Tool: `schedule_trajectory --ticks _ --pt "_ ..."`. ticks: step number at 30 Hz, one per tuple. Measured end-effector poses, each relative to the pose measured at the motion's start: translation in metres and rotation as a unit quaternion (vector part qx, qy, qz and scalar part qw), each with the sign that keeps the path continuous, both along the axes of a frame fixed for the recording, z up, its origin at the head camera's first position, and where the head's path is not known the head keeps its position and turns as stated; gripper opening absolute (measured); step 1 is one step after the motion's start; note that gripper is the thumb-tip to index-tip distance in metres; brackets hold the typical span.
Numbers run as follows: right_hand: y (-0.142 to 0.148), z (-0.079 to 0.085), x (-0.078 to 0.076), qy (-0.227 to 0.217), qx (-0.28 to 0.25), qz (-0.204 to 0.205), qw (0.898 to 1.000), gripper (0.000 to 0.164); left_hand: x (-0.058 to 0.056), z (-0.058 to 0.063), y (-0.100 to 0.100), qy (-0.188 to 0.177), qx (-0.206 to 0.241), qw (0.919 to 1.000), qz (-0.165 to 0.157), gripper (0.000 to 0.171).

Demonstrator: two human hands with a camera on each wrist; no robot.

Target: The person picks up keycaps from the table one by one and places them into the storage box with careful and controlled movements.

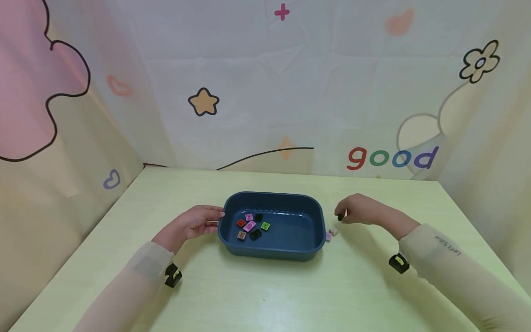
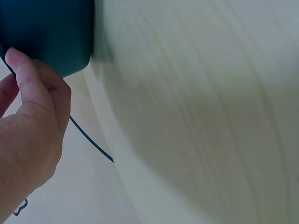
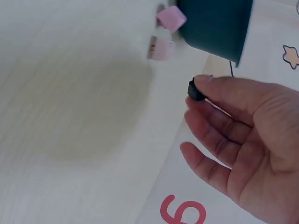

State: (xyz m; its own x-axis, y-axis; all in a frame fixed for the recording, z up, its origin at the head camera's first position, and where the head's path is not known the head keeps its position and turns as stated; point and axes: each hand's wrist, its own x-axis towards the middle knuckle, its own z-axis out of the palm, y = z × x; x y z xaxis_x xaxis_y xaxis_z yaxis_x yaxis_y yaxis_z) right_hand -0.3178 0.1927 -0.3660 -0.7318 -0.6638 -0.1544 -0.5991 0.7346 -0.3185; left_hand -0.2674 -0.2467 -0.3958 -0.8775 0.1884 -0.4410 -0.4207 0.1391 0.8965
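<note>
A dark blue plastic tub [image 1: 271, 253] stands on the table. My left hand [image 1: 199, 221] is at its left end and holds the rim between thumb and fingers; in the left wrist view the fingertips [image 2: 18, 60] meet the tub's edge. To the right of the tub, my right hand [image 1: 358, 210] pinches a small black block [image 3: 195, 91] between thumb and index finger, just above the table. The other fingers are loosely bent. Beside the tub's right wall lie a light purple block [image 1: 328, 237] and a pale pink block [image 1: 333, 231].
Inside the tub's left half lie several small blocks, among them a red one [image 1: 241, 223], a green one [image 1: 265, 226] and a tan one [image 1: 241, 235]. A printed cloth backdrop [image 1: 257, 115] borders the pale wooden table [image 1: 249, 295] at the back and sides.
</note>
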Motion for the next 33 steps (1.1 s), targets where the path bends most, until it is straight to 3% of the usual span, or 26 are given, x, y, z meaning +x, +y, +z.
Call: schedule_trajectory --ticks 7,18,25,33 --pt "0.001 0.022 -0.002 -0.046 -0.046 -0.020 0.998 0.028 0.000 -0.002 -0.001 -0.005 0.000 1.0000 0.008 0.050" --pt "-0.010 0.068 -0.003 -0.011 -0.071 -0.024 0.997 0.026 0.000 0.001 -0.001 -0.010 -0.005 0.9999 0.005 0.049" --pt "-0.025 0.096 -0.005 0.002 -0.078 0.004 0.997 0.023 -0.001 0.002 0.001 -0.005 -0.006 1.0000 0.004 0.047" --pt "-0.050 0.109 -0.009 -0.004 -0.060 0.035 0.998 0.022 0.000 0.000 0.002 -0.005 -0.013 0.9997 0.018 0.047"
